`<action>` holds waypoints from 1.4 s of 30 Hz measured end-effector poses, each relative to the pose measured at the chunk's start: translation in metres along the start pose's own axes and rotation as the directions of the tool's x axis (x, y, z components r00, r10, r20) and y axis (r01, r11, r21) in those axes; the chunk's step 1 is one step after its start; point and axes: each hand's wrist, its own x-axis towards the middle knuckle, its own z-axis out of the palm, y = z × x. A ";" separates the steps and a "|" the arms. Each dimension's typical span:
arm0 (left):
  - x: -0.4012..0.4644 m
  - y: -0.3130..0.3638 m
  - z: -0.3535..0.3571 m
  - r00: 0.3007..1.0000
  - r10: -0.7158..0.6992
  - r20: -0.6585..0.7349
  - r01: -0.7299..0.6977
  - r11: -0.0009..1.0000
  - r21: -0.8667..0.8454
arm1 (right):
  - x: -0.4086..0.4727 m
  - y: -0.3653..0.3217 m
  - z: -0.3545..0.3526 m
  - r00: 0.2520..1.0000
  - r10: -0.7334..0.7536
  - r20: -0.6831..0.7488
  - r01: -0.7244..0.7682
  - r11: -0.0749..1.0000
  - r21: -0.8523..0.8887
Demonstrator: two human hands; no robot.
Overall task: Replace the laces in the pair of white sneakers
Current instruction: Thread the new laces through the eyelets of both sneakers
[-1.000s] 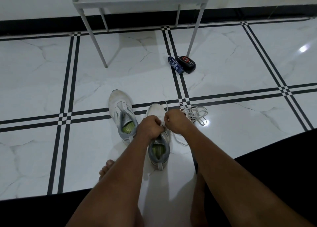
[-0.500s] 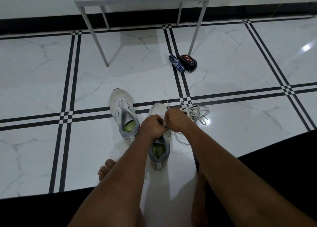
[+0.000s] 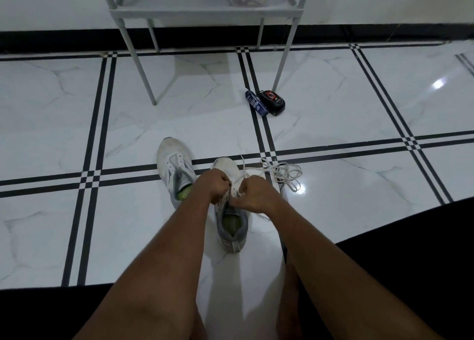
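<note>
On the glossy white marble-look floor (image 3: 333,211), the white-and-grey sneaker with a green insole (image 3: 232,224) points its toe away from the person, long axis running lengthwise, while the left hand (image 3: 214,185) and right hand (image 3: 255,193), fingers curled, pinch its white lace (image 3: 282,173).

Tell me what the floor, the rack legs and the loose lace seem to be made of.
Floor: glossy marble-look tile, likely polished ceramic; it mirrors a light.
Rack legs: thin tubes, probably pale painted metal, matte.
Loose lace: flat white woven cord, limp and tangled.
</note>
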 end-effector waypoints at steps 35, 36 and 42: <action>-0.009 0.034 -0.035 0.671 -0.250 -0.698 -0.150 0.876 -0.458 | 0.011 0.010 -0.004 0.958 0.266 -0.110 -0.233 0.941 0.246; -0.010 0.041 -0.039 0.743 -0.140 -0.654 -0.190 0.893 -0.408 | 0.012 0.007 -0.007 0.960 0.229 -0.162 -0.187 0.953 0.237; -0.004 0.060 -0.040 0.908 0.077 -0.411 -0.276 0.848 -0.452 | 0.028 -0.017 -0.034 0.874 -0.096 -0.477 0.284 0.896 0.341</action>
